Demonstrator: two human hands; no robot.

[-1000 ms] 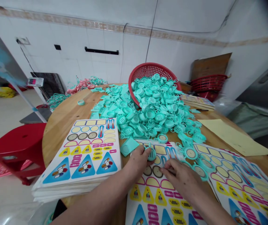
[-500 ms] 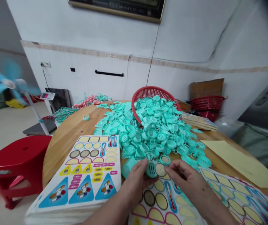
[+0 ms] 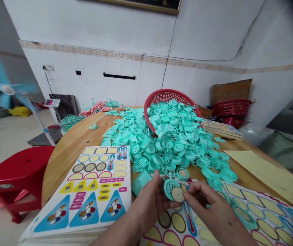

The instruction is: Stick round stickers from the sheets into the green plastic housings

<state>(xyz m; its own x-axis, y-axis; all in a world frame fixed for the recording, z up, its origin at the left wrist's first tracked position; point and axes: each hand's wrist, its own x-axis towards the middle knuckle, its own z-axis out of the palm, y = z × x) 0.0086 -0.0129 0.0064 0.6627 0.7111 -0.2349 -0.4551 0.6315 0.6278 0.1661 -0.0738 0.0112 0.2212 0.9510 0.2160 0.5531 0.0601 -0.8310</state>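
Note:
My left hand is closed on a teal plastic toy pocket watch with slots in its face and a ring on top. Between thumb and fingers, my right hand pinches a round cream dial sticker. The sticker overlaps the lower right of the watch face; whether it touches is unclear. Beneath both hands lies a sticker sheet with round, half-round and thermometer prints. Just beyond the hands, another toy watch carries a dial sticker in its face.
A large heap of teal plastic pieces spills from a tipped red basket on the round wooden table. Stacked sticker sheets lie at left, more sheets at right. A red stool and a spinning fan stand left.
The dial sticker has moved from beside the watch to overlapping its lower right. My left hand has tilted the watch. The camera view has shifted slightly.

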